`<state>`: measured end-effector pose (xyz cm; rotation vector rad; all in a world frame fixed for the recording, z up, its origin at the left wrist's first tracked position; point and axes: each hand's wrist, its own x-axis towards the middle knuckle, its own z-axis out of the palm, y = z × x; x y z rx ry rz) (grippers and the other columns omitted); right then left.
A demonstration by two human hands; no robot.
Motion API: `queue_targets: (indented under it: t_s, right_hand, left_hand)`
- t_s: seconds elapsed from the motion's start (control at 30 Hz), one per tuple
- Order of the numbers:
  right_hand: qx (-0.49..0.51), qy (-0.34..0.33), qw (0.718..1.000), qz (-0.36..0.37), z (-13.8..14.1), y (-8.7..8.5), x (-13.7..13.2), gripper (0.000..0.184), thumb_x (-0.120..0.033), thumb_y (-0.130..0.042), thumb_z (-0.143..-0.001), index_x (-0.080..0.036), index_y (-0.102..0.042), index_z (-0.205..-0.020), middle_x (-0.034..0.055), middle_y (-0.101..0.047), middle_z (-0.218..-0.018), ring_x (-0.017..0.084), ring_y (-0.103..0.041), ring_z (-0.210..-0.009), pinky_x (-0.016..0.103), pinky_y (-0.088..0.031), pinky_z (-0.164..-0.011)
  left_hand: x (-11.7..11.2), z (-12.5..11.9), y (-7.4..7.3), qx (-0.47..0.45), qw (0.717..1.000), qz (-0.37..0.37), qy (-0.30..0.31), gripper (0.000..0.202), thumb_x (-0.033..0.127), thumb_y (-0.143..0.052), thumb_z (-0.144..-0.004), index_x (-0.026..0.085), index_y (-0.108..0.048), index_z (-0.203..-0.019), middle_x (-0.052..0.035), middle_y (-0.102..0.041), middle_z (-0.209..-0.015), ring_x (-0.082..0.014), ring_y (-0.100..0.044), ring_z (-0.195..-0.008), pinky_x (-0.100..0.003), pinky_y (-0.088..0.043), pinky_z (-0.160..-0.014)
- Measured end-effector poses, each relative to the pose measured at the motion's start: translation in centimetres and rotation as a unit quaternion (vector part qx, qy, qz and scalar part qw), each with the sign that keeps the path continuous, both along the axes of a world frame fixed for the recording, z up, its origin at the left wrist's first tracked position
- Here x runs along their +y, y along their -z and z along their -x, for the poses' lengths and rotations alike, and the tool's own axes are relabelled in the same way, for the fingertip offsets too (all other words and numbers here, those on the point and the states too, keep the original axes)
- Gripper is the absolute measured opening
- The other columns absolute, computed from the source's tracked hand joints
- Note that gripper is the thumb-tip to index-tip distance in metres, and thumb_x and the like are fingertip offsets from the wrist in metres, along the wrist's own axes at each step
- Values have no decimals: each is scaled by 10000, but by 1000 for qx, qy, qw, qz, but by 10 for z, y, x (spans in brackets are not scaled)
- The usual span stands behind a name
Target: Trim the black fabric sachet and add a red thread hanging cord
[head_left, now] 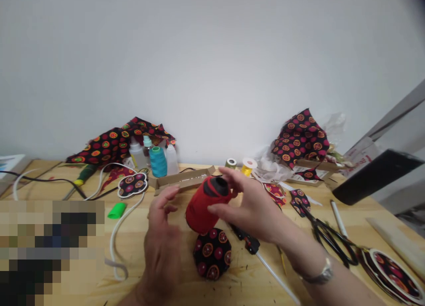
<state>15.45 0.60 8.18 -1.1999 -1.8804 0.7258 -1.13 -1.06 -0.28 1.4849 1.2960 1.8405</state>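
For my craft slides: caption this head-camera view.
Right hand holds a red thread cone above round patterned fabric, left hand beside it.

I log one cone of red thread [207, 206], fully wound, tilted with its black-capped narrow end up and to my right. The right hand [250, 213] grasps it from above, fingers across the top. The left hand [162, 239] stands open just beside it; contact cannot be confirmed. Directly below, a round patch of black fabric [212, 253], printed with red and orange circles, lies flat on the counter [129, 253].
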Motion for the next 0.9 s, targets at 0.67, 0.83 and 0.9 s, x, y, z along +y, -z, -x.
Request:
queue_targets:
  t_s: [0.67,0.83,0.9]
  right_hand:
    - [-174,16,984,-21,-28,45,-10,687,-377,-651,-753,-190,-360,-1346,119,-505,-1289,254,-470,-1172,436,-388,-981]
    - [-248,62,967,-12,-53,65,-38,524,-264,-668,-709,-192,-492,-1198,99,-538,-1165,275,-483,-1073,465,-413,-921]
    - [-257,66,964,-25,-53,71,-42,530,-214,-651,-693,-193,-480,-1194,101,-524,-1159,280,-464,-1064,473,-411,-912]
  left_hand:
    - [5,-8,6,87,977,188,53,706,268,-692,-689,240,-387,-1326,-118,-618,-1201,-299,-590,-1092,-467,-464,-911]
    - [4,-10,8,44,983,171,48,699,240,-717,-665,258,-425,-1299,-111,-624,-1188,-290,-615,-1053,-461,-491,-885]
    - [4,-11,8,49,982,176,45,692,250,-723,-664,271,-433,-1291,-105,-622,-1193,-293,-615,-1053,-472,-488,-889]
